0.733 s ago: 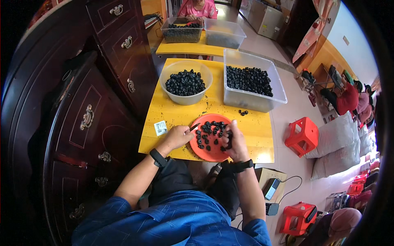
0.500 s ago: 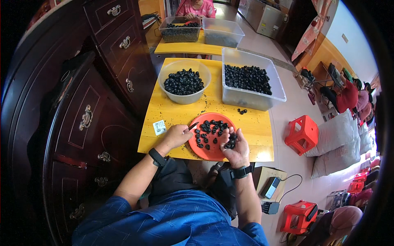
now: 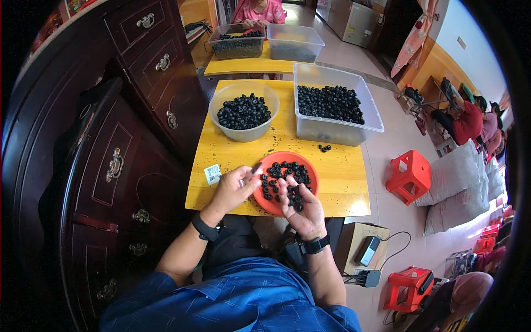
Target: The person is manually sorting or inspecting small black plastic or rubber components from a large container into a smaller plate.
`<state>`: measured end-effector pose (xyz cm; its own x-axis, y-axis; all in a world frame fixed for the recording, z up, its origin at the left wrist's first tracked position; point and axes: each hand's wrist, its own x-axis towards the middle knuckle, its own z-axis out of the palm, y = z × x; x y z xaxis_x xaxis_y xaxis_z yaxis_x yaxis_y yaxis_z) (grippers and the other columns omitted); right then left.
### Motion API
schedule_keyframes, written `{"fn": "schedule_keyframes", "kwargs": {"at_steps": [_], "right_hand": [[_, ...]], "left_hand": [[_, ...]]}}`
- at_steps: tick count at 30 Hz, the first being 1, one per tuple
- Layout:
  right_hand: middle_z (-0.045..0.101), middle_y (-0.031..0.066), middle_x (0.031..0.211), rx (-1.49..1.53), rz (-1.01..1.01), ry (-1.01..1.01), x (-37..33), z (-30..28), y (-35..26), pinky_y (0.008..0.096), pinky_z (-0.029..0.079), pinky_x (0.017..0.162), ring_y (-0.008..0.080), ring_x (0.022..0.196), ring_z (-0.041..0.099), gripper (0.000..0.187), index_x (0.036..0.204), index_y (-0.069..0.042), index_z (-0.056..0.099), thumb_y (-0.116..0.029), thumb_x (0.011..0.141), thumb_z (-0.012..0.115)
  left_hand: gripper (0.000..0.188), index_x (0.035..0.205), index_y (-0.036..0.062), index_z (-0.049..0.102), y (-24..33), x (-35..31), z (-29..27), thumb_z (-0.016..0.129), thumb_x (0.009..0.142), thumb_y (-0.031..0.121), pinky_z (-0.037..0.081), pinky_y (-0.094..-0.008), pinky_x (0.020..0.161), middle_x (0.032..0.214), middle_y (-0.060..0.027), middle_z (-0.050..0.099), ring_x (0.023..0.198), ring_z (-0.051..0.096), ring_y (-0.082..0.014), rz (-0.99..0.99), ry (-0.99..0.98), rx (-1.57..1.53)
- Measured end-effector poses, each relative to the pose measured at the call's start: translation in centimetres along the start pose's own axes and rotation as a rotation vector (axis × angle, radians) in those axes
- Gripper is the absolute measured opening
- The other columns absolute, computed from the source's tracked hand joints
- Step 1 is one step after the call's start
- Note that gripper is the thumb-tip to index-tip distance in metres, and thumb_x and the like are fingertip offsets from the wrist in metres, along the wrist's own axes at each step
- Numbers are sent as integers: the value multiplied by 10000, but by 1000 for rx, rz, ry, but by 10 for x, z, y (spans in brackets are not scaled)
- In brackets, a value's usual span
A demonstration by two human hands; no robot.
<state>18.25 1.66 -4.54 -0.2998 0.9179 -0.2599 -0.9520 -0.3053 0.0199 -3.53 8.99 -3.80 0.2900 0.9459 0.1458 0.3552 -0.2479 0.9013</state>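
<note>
My left hand (image 3: 235,187) is closed around a small dark blade (image 3: 256,167), whose tip points up over the left rim of a round orange-red plate (image 3: 270,206). Small black ring-shaped parts (image 3: 289,166) lie scattered on that plate. At its near right side my right hand (image 3: 305,214) is cupped palm up, its fingers curled around several of the black parts (image 3: 297,200). Beyond the plate stand a round translucent tub (image 3: 243,134) and a rectangular clear bin (image 3: 337,131), both holding many of these parts.
A few loose parts (image 3: 324,148) and dark crumbs lie on the yellow table (image 3: 343,188). A white label (image 3: 213,174) is near its left edge. Dark drawers (image 3: 116,166) flank the left. A person (image 3: 259,12) sits at another table with bins. Red stools (image 3: 409,176) stand right.
My right hand has moved left over the plate, and its cupped palm has tipped lower. My left hand has turned slightly, with the blade now more upright. The view has shifted a little.
</note>
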Motion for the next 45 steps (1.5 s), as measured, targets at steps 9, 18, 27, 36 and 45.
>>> {"fn": "schedule_keyframes", "kwargs": {"at_steps": [9, 18, 27, 36, 45], "right_hand": [[606, -18, 812, -809, -80, 64, -15, 5, 27, 191, 346, 497, 65, 593, 490, 265, 1056, -79, 658, -319, 1019, 550], [611, -26, 796, -1028, -55, 36, -27, 6, 28, 183, 350, 486, 56, 604, 513, 269, 978, -97, 639, -344, 1020, 539], [599, -33, 839, -740, -20, 2, -26, -12, 32, 165, 366, 501, 37, 632, 507, 196, 1079, -90, 619, -268, 1014, 571], [596, -1, 941, -489, 32, -17, -33, -4, 36, 175, 395, 512, 58, 658, 507, 224, 1171, -80, 578, -214, 991, 584], [597, -6, 945, -475, 9, -31, -31, -9, 32, 184, 395, 530, 59, 661, 494, 150, 1100, -88, 579, -178, 983, 608]], "left_hand": [[227, 1106, 45, 664, 59, -21, 8, 695, 885, 85, 500, -263, 653, 755, -22, 651, 700, 612, -83, 147, -222, -27], [304, 1135, 74, 680, 65, -29, 5, 701, 832, 68, 519, -299, 616, 718, -61, 686, 637, 673, -154, 240, -331, 76], [322, 1129, 90, 670, 66, -38, 5, 688, 811, 139, 532, -358, 620, 725, -95, 674, 647, 679, -261, 252, -346, 146], [234, 1065, 59, 674, 59, -41, 12, 725, 858, 157, 483, -302, 599, 706, -51, 634, 632, 603, -152, 188, -307, -51], [214, 1078, 48, 725, 52, -37, 14, 732, 893, 155, 389, -218, 586, 697, 73, 534, 639, 429, -18, 123, -342, -175]]}}
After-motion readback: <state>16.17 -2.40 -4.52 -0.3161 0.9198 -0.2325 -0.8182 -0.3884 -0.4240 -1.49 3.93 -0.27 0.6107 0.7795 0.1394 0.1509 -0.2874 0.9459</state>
